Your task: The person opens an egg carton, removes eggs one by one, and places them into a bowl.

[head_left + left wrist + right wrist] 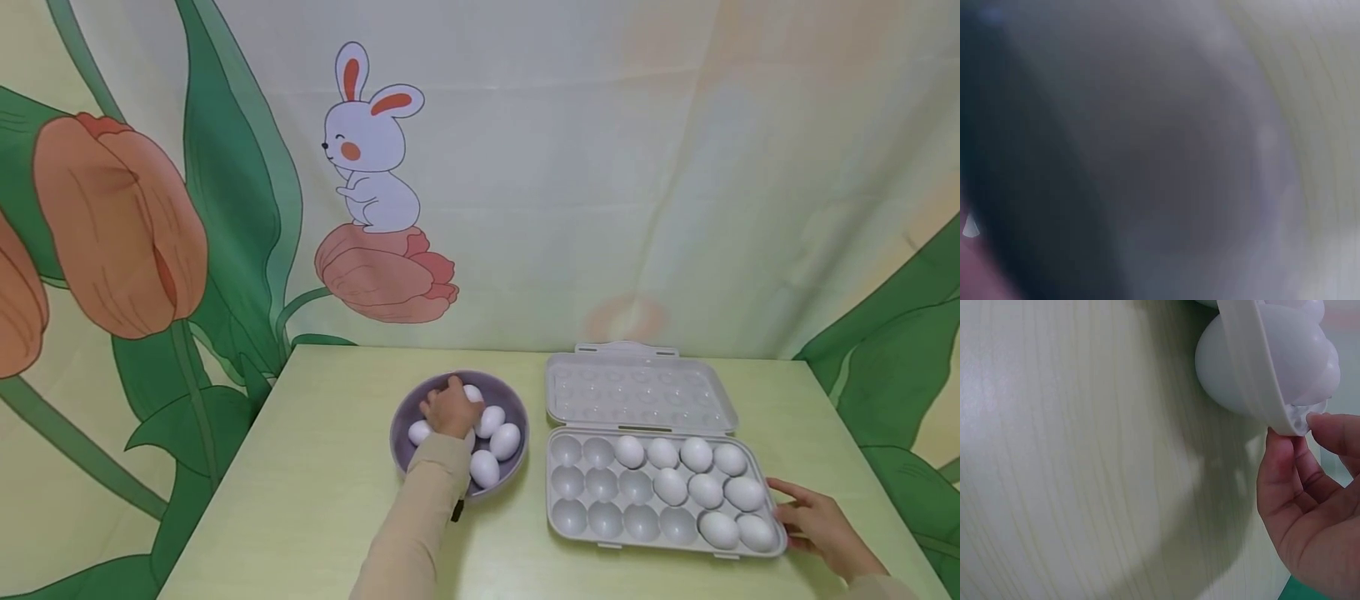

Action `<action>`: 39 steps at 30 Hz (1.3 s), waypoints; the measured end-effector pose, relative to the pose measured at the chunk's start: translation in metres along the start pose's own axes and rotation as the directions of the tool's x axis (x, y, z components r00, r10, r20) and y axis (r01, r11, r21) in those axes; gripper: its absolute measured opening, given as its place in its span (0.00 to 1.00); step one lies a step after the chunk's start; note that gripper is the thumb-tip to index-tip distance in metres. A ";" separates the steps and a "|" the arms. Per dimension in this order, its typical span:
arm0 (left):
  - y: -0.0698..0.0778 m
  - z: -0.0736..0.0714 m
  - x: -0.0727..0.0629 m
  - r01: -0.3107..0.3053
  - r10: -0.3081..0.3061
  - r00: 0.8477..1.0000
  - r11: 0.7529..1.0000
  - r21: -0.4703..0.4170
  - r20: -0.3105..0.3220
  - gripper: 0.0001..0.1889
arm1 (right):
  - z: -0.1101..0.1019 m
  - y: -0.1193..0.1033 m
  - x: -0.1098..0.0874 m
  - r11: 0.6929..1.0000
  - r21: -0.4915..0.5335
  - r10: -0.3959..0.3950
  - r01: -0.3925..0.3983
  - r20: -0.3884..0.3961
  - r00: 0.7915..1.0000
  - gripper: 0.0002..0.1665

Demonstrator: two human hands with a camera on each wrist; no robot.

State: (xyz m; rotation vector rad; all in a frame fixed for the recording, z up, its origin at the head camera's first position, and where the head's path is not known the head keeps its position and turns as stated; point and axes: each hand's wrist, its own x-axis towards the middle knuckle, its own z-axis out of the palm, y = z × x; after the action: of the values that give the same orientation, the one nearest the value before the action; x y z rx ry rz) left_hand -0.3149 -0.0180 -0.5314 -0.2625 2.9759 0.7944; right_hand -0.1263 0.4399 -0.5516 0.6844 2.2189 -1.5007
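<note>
In the head view my left hand reaches down into a purple-grey bowl, its bent fingers among several white eggs. The hand hides what lies under its fingers, and I cannot tell whether it grips an egg. The left wrist view is filled by the blurred bowl wall. At the right end of a grey egg carton, my right hand pinches the rim. Its thumb lies on top with the fingers below in the right wrist view. White eggs fill the carton's right-hand cups; the left-hand cups hold none.
The carton's dimpled lid lies folded back behind it. Both containers stand on a pale wood-grain table. A curtain printed with a rabbit and tulips hangs at the table's back edge.
</note>
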 end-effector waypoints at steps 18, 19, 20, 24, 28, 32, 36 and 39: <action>0.071 -0.019 -0.014 -0.279 0.286 0.958 0.949 -0.147 0.028 0.23 | -0.002 0.004 0.000 0.999 0.017 -0.041 0.041 0.001 0.999 0.38; 0.078 -0.017 -0.018 -0.296 0.305 0.952 0.942 -0.160 0.032 0.23 | -0.002 0.004 -0.001 0.999 0.017 -0.040 0.040 0.002 0.999 0.38; 0.085 -0.015 -0.023 -0.310 0.321 0.946 0.935 -0.175 0.039 0.23 | -0.002 0.003 -0.001 0.999 0.018 -0.037 0.037 0.003 0.999 0.38; 0.109 0.000 -0.039 -0.355 0.377 0.923 0.912 -0.207 0.076 0.23 | -0.001 0.001 -0.002 0.999 0.015 -0.035 0.035 0.008 0.999 0.38; 0.127 0.016 -0.058 -0.381 0.417 0.897 0.897 -0.223 0.145 0.23 | -0.001 0.001 -0.002 0.999 0.008 -0.040 0.040 0.008 0.999 0.37; 0.137 0.035 -0.074 -0.427 0.468 0.858 0.879 -0.210 0.214 0.25 | 0.000 0.001 -0.001 0.999 0.004 -0.042 0.042 0.007 0.999 0.36; 0.140 0.055 -0.086 -0.497 0.518 0.817 0.855 -0.145 0.253 0.28 | -0.001 0.000 -0.001 0.999 0.001 -0.044 0.044 0.005 0.999 0.36; 0.141 0.067 -0.093 -0.522 0.520 0.811 0.850 -0.067 0.269 0.29 | -0.001 0.000 -0.001 0.999 0.007 -0.035 0.035 0.002 0.999 0.36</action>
State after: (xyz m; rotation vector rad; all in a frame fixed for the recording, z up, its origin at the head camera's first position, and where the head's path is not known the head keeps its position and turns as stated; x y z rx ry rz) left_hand -0.2476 0.1495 -0.5115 0.6510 2.7878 0.7694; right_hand -0.1250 0.4408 -0.5505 0.6484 2.2364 -1.5255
